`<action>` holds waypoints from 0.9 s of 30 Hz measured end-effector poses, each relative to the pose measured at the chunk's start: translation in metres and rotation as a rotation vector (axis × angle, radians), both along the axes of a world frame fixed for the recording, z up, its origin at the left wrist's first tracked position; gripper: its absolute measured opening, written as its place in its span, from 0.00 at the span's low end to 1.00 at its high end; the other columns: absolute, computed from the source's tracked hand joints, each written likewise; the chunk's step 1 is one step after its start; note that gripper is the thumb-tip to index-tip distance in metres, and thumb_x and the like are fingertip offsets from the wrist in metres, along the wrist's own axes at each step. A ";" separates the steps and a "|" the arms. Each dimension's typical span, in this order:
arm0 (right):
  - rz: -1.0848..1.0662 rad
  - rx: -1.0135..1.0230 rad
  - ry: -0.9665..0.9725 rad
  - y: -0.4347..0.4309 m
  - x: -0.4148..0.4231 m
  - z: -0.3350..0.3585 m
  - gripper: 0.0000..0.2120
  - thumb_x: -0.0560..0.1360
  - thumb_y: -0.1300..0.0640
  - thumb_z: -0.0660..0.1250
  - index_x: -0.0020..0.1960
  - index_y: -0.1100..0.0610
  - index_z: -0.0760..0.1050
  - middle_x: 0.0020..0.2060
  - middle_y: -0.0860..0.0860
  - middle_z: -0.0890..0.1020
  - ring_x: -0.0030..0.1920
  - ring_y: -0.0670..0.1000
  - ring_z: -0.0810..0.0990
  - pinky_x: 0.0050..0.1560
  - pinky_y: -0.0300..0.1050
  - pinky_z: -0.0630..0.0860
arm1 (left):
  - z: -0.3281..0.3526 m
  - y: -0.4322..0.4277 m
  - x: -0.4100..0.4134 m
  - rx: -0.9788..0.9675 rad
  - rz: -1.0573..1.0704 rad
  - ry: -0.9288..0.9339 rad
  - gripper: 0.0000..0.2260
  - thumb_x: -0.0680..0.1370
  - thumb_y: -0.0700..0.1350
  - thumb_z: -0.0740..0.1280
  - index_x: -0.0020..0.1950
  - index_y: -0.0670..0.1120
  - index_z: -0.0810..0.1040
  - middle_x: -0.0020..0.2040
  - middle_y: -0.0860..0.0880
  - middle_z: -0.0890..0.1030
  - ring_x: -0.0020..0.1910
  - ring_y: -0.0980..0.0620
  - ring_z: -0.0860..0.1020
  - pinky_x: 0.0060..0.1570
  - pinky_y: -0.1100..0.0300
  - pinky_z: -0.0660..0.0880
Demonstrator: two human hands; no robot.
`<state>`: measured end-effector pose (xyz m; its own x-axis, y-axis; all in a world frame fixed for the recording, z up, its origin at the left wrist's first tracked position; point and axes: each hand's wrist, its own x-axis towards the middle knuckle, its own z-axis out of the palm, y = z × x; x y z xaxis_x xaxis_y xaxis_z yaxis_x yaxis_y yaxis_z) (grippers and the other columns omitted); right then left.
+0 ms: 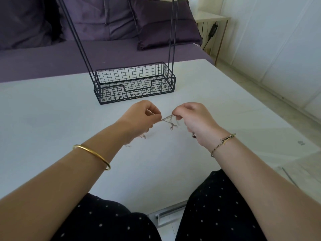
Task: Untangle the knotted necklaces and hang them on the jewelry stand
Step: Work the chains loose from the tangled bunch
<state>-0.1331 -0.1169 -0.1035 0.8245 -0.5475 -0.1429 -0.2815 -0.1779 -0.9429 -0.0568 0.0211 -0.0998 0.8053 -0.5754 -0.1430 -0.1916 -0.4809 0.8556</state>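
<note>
Purple fills the background, where a sofa (43, 56) runs behind a white desk (52, 105). Left of the jewelry stand (134, 84) and nearer the viewer, a forearm wearing a gold bangle (93, 156) reaches in over the desk. The jewelry stand is a black wire basket standing on the desk, with thin black rods rising from each end and out of the top of the view.

Just in front of the stand, the left hand (139, 119) is held above the desk. Its fingers (153, 113) are curled and pinch one end of the necklaces (169, 119). A bit of chain hangs below this hand, close to the desk. The necklaces are a knotted bundle of thin silvery chains stretched in the air between both hands, in front of the stand, and a small loop droops from the knot.

The right hand (196, 122) pinches the other end, with its fingers (178, 113) bunched together on the chain. Its wrist wears a twisted bracelet (223, 143).

Behind and right of the stand, a dark cushion (165, 23) lies on the sofa. Farther right, a pale side table (212, 17) stands with a black power adapter (213, 29) hanging beside it. Well in front of the stand are legs in black dotted trousers (104, 220).
</note>
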 end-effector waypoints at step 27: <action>0.020 0.177 -0.098 0.005 0.003 -0.004 0.10 0.74 0.66 0.58 0.35 0.60 0.68 0.33 0.55 0.76 0.24 0.48 0.61 0.25 0.38 0.56 | 0.004 -0.008 -0.004 -0.290 0.339 0.760 0.08 0.80 0.40 0.62 0.41 0.45 0.73 0.34 0.50 0.77 0.28 0.56 0.69 0.28 0.65 0.61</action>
